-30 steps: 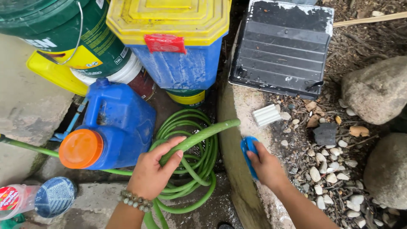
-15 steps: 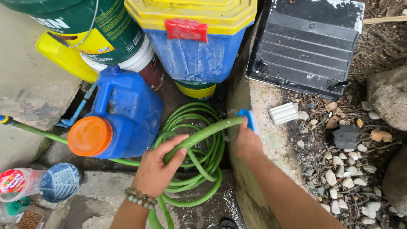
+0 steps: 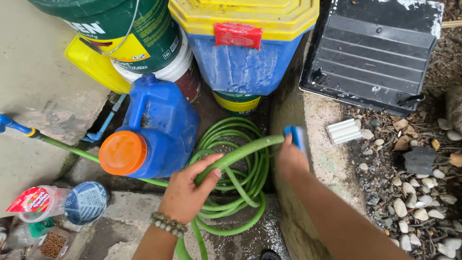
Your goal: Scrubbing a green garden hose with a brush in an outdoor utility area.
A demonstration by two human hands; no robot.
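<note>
Head view: left hand [image 3: 185,192] loosely curls around the green hose [image 3: 236,154], steadying its free end above the coil at six o'clock of the blue bin [image 3: 243,62]. Right hand [image 3: 291,161] closes on the blue fitting [image 3: 296,137] at the hose tip, three o'clock of the jug [image 3: 154,127].

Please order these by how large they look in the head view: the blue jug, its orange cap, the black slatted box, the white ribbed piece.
1. black slatted box
2. blue jug, nearer the camera, so real size is unsure
3. orange cap
4. white ribbed piece
</note>
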